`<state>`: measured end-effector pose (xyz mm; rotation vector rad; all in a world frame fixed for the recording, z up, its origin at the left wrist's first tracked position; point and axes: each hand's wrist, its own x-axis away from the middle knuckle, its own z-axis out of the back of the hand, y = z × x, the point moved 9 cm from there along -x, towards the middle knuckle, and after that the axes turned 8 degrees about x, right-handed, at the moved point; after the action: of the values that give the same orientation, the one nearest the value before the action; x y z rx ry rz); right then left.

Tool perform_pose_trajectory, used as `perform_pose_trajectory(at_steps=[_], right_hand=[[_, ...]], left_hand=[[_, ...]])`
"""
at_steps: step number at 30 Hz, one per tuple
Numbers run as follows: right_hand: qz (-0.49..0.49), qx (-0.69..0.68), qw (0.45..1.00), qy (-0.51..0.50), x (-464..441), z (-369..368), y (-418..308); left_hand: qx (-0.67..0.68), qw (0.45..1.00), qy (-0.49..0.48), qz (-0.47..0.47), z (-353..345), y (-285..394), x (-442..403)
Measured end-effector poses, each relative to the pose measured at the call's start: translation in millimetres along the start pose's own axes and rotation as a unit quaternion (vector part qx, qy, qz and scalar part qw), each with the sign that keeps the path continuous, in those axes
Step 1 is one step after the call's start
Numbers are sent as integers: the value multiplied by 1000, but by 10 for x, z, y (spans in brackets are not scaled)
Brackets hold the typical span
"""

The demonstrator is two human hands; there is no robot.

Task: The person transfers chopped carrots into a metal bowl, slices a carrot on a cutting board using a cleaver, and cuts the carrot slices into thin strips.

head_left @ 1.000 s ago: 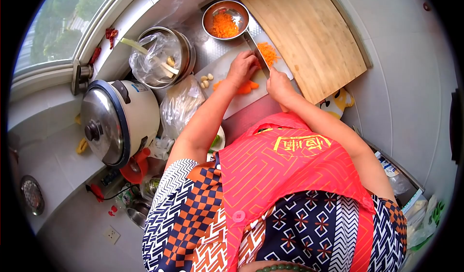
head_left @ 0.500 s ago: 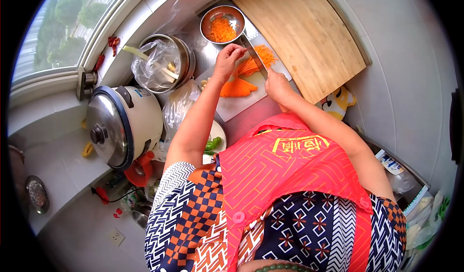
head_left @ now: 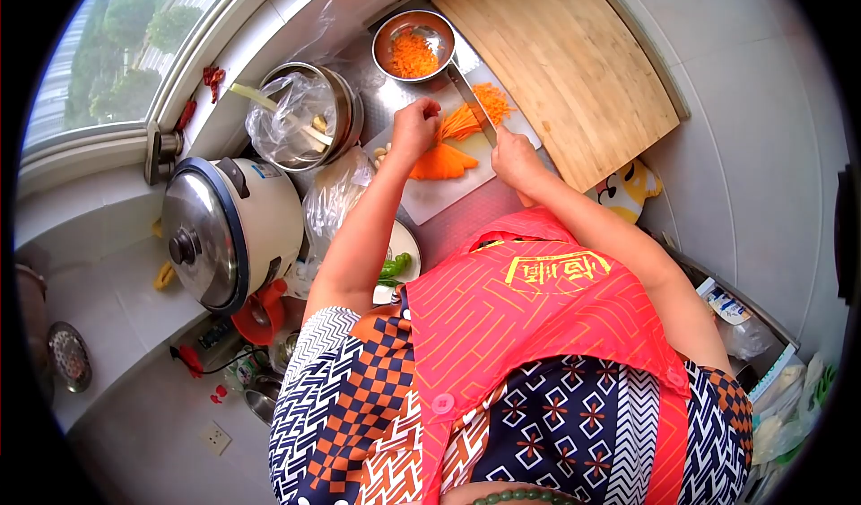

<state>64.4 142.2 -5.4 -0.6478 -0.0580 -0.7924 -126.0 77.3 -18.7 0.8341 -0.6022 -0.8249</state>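
My right hand (head_left: 517, 159) is wrapped round the handle of a kitchen knife (head_left: 470, 97), whose blade points away over the carrots. Beneath the blade, thin carrot strips (head_left: 459, 123) fan out, with finely cut carrot (head_left: 492, 103) to their right. Carrot slices (head_left: 443, 161) lie nearer me on the white cutting board (head_left: 439, 202). My left hand (head_left: 416, 128) is curled closed at the left side of the strips; whatever its fingers hold, if anything, is hidden. Beyond the board, a metal bowl (head_left: 380, 52) contains chopped carrot (head_left: 413, 55).
A large wooden board (head_left: 565, 65) lies at the right. On the left are a bag-lined metal pot (head_left: 344, 110) and a rice cooker (head_left: 265, 209). A plate (head_left: 409, 241) with green peppers (head_left: 393, 267) sits by my left forearm.
My left hand has moved away from the knife blade, slightly toward me and left, and its fingers have curled in. The knife and right hand stay nearly in place.
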Motion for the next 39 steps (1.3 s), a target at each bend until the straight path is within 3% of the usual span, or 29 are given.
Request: perform_pose_trajectory(at_steps=[5,14,17,18,24,33,39], right_hand=[[-10,-5,1000,-5,-1,4,12],[-11,-4,1000,-7,-5,5,28],[-11,-1,1000,-5,-3,14,7],[-9,-1,1000,-3,-5,17,7],[-1,0,1000,-6,6,68,-17],[-10,-24,1000,-11,239,439,-178],[1,-15,1000,-21,344,438,-195]], left_hand=[[34,999,-9,-17,-137,70,-21],[81,987,-48,-127,-218,194,100],[50,963,-32,-261,-223,456,199],[72,977,-76,-187,-290,420,184],[4,966,-50,-254,-385,446,192],[17,962,-8,-272,-317,564,210],[3,962,-29,-270,-419,462,178]])
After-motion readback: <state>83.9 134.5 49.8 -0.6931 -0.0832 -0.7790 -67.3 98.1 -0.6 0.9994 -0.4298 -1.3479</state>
